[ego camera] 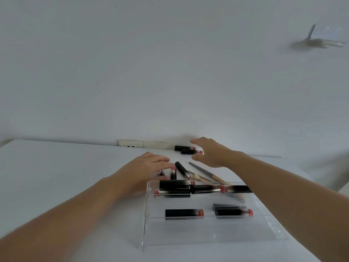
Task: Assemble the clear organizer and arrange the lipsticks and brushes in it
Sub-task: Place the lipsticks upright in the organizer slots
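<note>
Head view: a clear stepped acrylic organizer on the white counter holds about five black lipstick tubes; two more lie by the wall, and two or three brushes sit behind the organizer. Left hand rests flat with straight fingers over tubes; right hand hovers spread, gripping nothing.

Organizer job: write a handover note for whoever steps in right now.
Left hand: open, fingers over loose lipsticks behind the organizer.
Right hand: open, reaching toward two lipsticks by the wall, holding nothing.
Organizer: on the table, its tiers up. Lipsticks lie on its back tier and two on the middle tier; the front tier looks bare.
Brushes: on the table behind the organizer.
Done: organizer seems assembled, several lipsticks in.
Left: load the loose lipsticks and the brushes, tidy the rows.
</note>
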### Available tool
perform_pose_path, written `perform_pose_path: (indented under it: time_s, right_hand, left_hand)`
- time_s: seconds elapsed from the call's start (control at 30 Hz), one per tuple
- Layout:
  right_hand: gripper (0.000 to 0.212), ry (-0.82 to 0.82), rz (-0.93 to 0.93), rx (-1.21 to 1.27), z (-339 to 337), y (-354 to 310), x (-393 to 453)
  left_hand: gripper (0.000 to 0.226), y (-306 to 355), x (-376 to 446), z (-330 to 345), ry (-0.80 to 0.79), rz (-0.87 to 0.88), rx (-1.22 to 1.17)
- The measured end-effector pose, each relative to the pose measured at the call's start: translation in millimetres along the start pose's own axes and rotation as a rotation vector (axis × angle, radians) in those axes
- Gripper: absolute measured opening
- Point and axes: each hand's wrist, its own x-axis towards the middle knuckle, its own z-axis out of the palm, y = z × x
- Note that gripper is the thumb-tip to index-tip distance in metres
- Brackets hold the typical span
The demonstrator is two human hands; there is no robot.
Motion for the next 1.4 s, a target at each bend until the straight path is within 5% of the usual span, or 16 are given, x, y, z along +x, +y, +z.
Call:
perform_pose_path:
  time_s: [0.1,0.27,0.37,0.5,0.7,0.97,1.13,1.27,1.4]
  right_hand:
    - [0.065,-0.01,-0.019,-0.04,4,-5,7]
    - [0.063,-0.025,-0.062,-0.139,10,-12,18]
    - [0.052,-0.07,-0.077,-0.209,12,-16,25]
    - [0.042,-0.086,-0.059,-0.175,16,-17,32]
    - [0.02,-0.18,-0.071,-0.022,15,-17,34]
    - [0.027,-0.152,-0.03,-0.084,5,-18,27]
    - [0.027,0.014,-0.01,0.087,-28,-7,-4]
    - [0.032,0.151,0.01,0.21,-52,-1,-46]
    - [0.028,0.213,-0.017,0.291,-59,0,-94]
  left_hand:
    - [0.054,2,4,0,0.068,0.111,0.024]
    - [0.033,-3,22,7,0.098,0.249,0.111]
    - [0.056,-6,32,17,0.074,0.291,0.11]
    - [0.038,-6,44,23,0.029,0.332,0.083]
    - [0.039,3,52,30,0.028,0.259,0.109]
    - [0.07,4,55,22,-0.189,0.178,0.184]
    - [0.024,3,50,19,-0.224,0.179,0.309]
    - [0.013,3,45,15,-0.149,0.131,0.215]
    - [0.028,-2,39,9,-0.153,-0.159,0.189]
